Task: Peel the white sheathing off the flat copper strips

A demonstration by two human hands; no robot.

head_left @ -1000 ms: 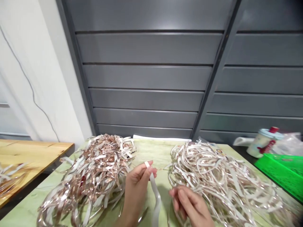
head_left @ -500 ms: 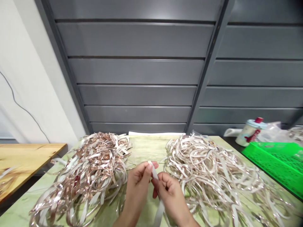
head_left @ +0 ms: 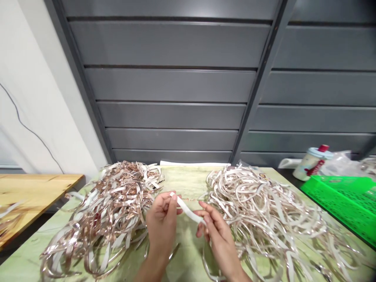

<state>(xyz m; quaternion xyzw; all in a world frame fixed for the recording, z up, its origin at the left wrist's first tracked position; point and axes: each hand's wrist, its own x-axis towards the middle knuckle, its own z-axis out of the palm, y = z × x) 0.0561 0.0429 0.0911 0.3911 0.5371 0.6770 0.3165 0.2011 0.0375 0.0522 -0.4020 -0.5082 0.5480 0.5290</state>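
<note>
A narrow white strip [head_left: 188, 210] stretches between my two hands, above the gap between two heaps. My left hand [head_left: 163, 221] pinches one end of it between thumb and fingers. Farther along, my right hand [head_left: 216, 231] has the strip between thumb and fingers, its other fingers partly spread. To the left lies a tangled heap of shiny copper-coloured and white strips [head_left: 117, 211]. On the right spreads another heap of pale and shiny strips [head_left: 264, 211]. A loose strip end [head_left: 174, 252] shows beside my left wrist.
Both heaps lie on a pale green table [head_left: 185, 180]. At the right edge are a green plastic basket [head_left: 337, 196], a cup with a red cap [head_left: 313, 162] and clear plastic bags [head_left: 337, 162]. A wooden table [head_left: 38, 192] stands at left, and grey panelling [head_left: 173, 86] rises behind.
My hands have moved apart, the left going left and slightly up, the right going right. More of the white strip now shows between them, slanting down to the right.
</note>
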